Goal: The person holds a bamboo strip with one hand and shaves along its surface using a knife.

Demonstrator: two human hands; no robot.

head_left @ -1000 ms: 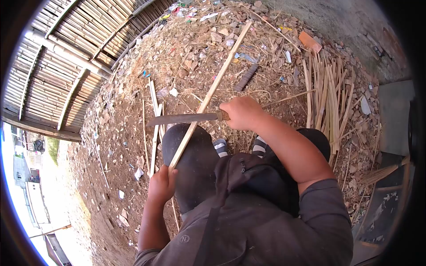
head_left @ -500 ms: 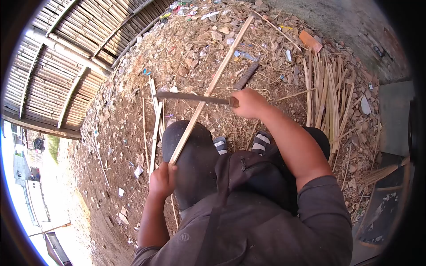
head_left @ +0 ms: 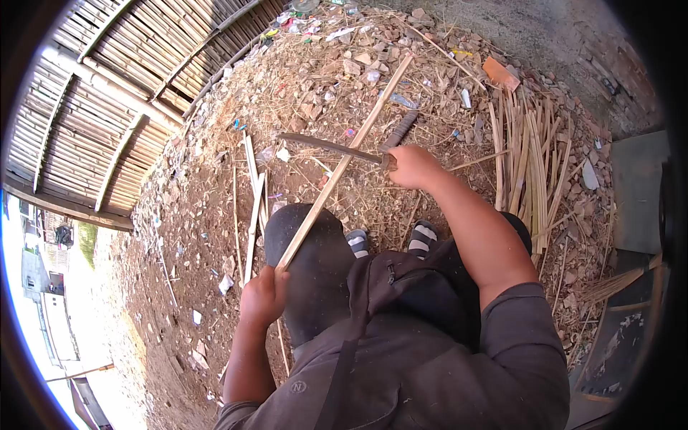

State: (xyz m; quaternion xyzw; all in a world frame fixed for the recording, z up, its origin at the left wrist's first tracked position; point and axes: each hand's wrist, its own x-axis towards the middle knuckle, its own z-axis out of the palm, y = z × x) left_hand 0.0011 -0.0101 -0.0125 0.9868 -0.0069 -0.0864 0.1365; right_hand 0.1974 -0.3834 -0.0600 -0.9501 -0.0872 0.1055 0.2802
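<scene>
My left hand is closed round the near end of a long, pale bamboo strip. The strip slants up and right across my left knee, its far end above the ground. My right hand grips the handle of a long, dark-bladed knife. The blade points left and crosses the strip near its middle; whether it touches is hard to tell. Past my right hand a dark ridged rod lies on the ground.
Split bamboo strips are piled at the right, near a brick piece. More strips lie left of my left knee. A bamboo fence stands at upper left, a wall at upper right.
The blade has shifted right and slightly up, and its tip is now tilted higher. The strip's far end has come lower. Both hands still hold the same things.
</scene>
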